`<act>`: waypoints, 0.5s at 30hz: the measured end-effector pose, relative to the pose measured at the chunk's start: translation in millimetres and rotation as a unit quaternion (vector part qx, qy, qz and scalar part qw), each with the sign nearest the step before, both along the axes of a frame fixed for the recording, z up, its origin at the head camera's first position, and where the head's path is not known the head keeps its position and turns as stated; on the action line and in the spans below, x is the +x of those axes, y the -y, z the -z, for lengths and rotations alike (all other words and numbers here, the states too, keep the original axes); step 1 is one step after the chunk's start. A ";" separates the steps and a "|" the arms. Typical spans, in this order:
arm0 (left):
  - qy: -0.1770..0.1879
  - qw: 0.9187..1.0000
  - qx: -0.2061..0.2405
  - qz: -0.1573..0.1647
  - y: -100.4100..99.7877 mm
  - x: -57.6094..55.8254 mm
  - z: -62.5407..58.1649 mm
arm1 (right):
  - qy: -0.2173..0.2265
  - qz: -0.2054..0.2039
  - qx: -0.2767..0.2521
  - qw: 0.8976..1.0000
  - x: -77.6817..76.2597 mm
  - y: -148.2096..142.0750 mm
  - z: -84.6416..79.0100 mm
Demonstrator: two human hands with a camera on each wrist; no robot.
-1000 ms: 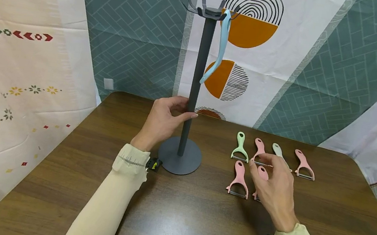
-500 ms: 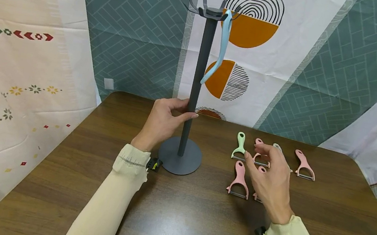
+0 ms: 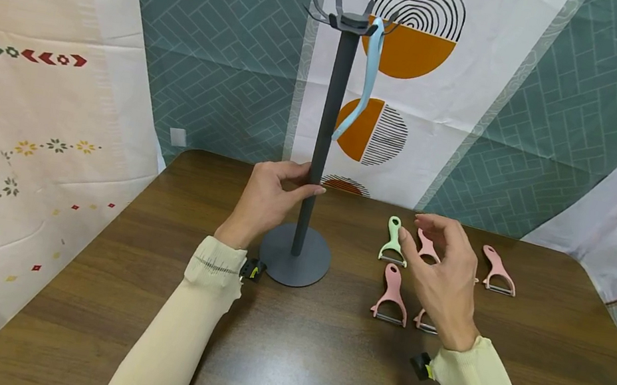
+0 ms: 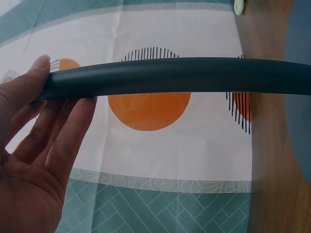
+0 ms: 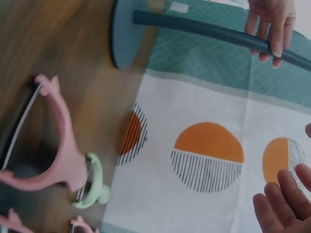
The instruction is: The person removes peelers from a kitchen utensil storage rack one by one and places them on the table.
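My left hand (image 3: 265,198) pinches the dark grey pole (image 3: 333,102) of an upright stand between thumb and fingers. In the left wrist view the thumb lies on one side of the pole and the fingertips on the other. A light blue peeler (image 3: 371,68) hangs from one of the hooks (image 3: 355,23) at the stand's top. My right hand (image 3: 447,275) hovers over the peelers on the table, fingers loosely bent and holding nothing. Around it lie a green peeler (image 3: 393,236) and several pink peelers (image 3: 391,293); a pale grey one is almost hidden behind the hand.
The stand's round base (image 3: 287,268) sits on the brown wooden table (image 3: 319,356). Another pink peeler (image 3: 496,269) lies to the right of my right hand. Patterned cloths (image 3: 230,72) hang right behind the table's back edge.
My right hand has moved up and to the left from over the peelers. The stand's top has shifted slightly right while its base stays put. The left hand keeps its grip.
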State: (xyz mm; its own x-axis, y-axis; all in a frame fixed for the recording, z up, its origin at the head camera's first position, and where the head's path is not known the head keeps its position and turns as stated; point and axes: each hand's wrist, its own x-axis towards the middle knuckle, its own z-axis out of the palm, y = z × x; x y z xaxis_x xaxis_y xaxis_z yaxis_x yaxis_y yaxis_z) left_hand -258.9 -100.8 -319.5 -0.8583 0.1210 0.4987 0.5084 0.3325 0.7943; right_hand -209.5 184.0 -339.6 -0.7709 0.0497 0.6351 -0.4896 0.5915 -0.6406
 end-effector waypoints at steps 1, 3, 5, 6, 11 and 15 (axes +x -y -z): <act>-0.001 1.000 0.000 0.000 0.1 0.2 -0.2 | -0.001 -0.006 -0.003 1.000 -0.6 1.9 -1.3; -0.001 1.000 0.000 0.000 0.2 0.6 -0.5 | -0.003 -0.020 -0.008 1.000 -2.0 6.2 -3.9; -0.001 1.000 0.001 0.001 0.1 0.6 -0.7 | -0.007 -0.032 -0.010 0.999 -3.4 10.7 -6.5; -0.001 1.000 0.002 0.001 0.0 0.7 -0.8 | -0.009 -0.036 -0.012 0.999 -4.1 12.8 -7.6; 0.000 1.000 0.003 0.004 -1.2 1.2 -1.2 | -0.016 -0.045 -0.018 0.999 -5.4 20.3 -12.3; -0.002 1.000 0.002 0.004 -1.0 1.4 -1.1 | -0.016 -0.048 -0.017 0.999 -5.8 23.6 -15.1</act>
State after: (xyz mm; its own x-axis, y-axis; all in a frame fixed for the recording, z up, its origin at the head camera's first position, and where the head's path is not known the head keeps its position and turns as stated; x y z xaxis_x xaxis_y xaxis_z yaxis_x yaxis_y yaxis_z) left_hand -257.6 -99.8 -318.4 -0.8550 0.1255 0.5032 0.5146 0.3253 0.7933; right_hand -215.3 160.4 -324.4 -0.7524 -0.0007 0.6587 -0.5635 0.5186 -0.6431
